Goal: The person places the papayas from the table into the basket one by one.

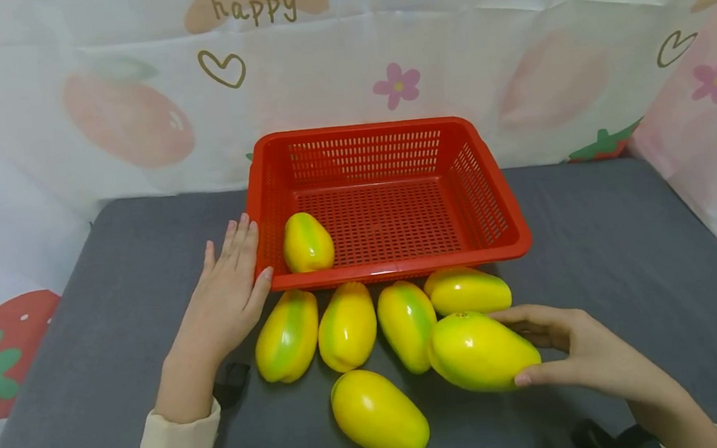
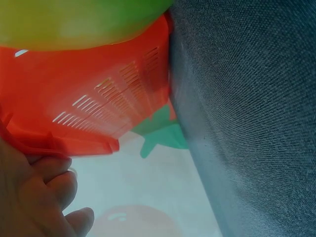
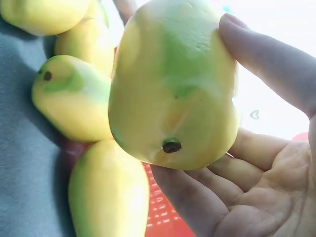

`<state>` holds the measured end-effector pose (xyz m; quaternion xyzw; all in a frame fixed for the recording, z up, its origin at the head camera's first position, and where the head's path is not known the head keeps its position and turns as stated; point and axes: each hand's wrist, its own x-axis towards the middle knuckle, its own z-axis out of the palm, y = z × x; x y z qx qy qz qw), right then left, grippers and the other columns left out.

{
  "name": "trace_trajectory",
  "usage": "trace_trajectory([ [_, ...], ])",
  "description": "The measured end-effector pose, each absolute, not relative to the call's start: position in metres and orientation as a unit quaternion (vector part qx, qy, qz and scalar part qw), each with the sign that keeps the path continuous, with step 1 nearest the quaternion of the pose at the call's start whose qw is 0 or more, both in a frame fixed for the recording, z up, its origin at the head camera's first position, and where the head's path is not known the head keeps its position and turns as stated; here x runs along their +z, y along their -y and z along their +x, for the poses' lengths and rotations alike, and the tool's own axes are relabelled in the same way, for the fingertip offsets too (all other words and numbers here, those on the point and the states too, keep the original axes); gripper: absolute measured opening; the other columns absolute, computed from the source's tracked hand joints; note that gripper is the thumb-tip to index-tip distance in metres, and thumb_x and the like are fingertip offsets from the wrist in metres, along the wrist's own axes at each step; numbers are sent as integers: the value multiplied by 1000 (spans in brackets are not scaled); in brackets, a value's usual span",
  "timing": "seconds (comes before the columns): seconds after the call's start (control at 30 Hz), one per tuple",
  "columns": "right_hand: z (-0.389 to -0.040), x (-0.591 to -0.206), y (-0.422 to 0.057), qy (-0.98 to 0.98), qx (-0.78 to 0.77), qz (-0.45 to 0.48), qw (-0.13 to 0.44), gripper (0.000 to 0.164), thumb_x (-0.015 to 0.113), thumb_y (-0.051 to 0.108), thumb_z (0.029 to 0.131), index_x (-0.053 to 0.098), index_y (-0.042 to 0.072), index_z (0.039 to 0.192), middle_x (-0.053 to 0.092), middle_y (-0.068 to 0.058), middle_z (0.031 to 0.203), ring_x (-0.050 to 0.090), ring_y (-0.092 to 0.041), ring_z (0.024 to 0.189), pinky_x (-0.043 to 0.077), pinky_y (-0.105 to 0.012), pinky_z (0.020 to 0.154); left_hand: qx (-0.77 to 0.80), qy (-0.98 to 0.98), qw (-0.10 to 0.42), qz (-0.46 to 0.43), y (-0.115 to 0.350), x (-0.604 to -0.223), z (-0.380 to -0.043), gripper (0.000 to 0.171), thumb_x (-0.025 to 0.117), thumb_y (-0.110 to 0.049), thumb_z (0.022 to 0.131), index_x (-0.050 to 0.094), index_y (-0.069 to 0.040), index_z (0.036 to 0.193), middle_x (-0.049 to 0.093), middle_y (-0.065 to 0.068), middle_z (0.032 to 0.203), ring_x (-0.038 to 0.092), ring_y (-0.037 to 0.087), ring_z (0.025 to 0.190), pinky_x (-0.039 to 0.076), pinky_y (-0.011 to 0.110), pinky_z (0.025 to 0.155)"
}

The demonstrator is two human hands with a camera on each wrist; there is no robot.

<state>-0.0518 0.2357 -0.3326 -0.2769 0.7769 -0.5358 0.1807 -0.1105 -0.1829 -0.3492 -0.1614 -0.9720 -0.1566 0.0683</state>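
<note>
My right hand (image 1: 577, 351) holds a yellow-green papaya (image 1: 481, 352), thumb on the near side and fingers on the far side. The right wrist view shows the brown stem spot of that papaya (image 3: 173, 94) toward the palm. My left hand (image 1: 226, 292) rests along the left side of a red plastic basket (image 1: 395, 272), its fingers fairly straight and the thumb by the front corner. Inside the basket, at the front left, sits one papaya (image 1: 307, 243). Several more lie in front of it, among them a left one (image 1: 287, 337) and a sideways one (image 1: 469, 290).
Nearer to me, a single papaya (image 1: 379, 416) lies on the dark grey cloth (image 1: 591, 246) of the table. Behind the basket hangs a pale printed cloth (image 1: 344, 61) with flowers and fruit. Dark straps (image 1: 231, 383) show near both wrists.
</note>
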Motion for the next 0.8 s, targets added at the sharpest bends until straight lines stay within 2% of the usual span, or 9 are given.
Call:
trace_trajectory([
  [0.3,-65,-325,-225,-769,-551,-293,136,55,66,-9,81,49,-2,133,57,-1,128,60,-16,107,51,-26,84,-158,971,78,-163,184,-351,-110,66,41,-28,99,12,3,149,8,17,156,4,31,143,2,55,112],
  [0.53,-74,-317,-213,-762,-569,-286,116,54,65,-9,82,49,-2,133,57,-4,129,61,-20,103,52,-28,83,-157,971,78,-164,184,-351,-111,66,41,-28,99,12,3,149,8,17,156,5,31,143,2,55,112],
  [0.8,-83,-310,-202,-759,-583,-269,108,51,66,-7,83,50,-3,131,58,-7,127,61,-21,106,52,-29,84,-154,971,81,-163,183,-351,-111,65,40,-29,99,12,3,149,9,17,156,5,30,144,3,55,112],
])
